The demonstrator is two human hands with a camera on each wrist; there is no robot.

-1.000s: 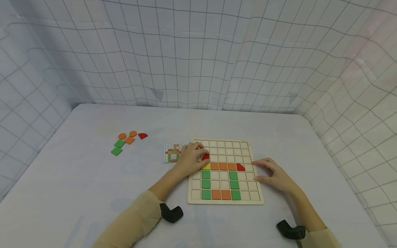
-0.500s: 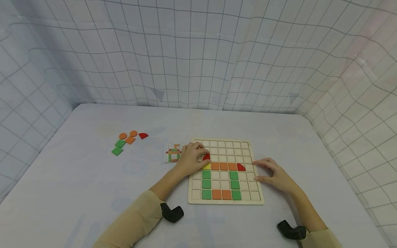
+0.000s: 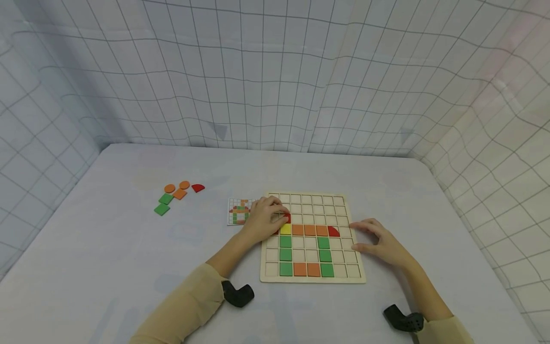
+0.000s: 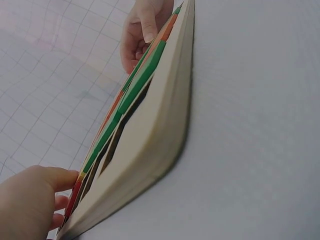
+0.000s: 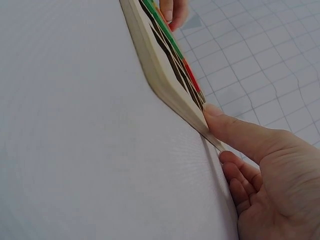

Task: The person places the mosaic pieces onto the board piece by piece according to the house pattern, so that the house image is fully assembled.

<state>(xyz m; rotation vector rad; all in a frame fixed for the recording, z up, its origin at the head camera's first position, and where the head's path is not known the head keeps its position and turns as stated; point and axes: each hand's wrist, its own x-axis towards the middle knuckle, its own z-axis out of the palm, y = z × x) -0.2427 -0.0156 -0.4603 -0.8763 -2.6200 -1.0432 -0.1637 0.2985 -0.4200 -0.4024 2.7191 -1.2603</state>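
Note:
My left hand (image 3: 262,220) reaches over the left side of a pale wooden grid board (image 3: 355,281). Its thumb and fingertips pinch a red quarter-circle tile (image 3: 288,219), mostly covered by the hand, in the cell above a yellow square tile (image 3: 285,230). Another bit of red shows under the thumb, left of the yellow. Orange tiles (image 3: 310,230) run right from it to a second red quarter-circle (image 3: 333,232). Green tiles (image 3: 285,255) form two columns below. At the board's right edge, my right hand (image 3: 384,242) touches the rim with spread thumb and fingers.
A printed pattern card (image 3: 238,215) lies left of the board, partly behind the left hand. Farther left are loose tiles: green squares (image 3: 162,209), an orange square (image 3: 180,194), orange discs (image 3: 169,188) and a red quarter-circle (image 3: 198,188). Grid-patterned cloth (image 3: 275,86) hangs behind the table.
The left thumb has lifted off the yellow tile, now fully seen, and shifted up onto the red quarter-circle. The right hand keeps its place at the board's edge.

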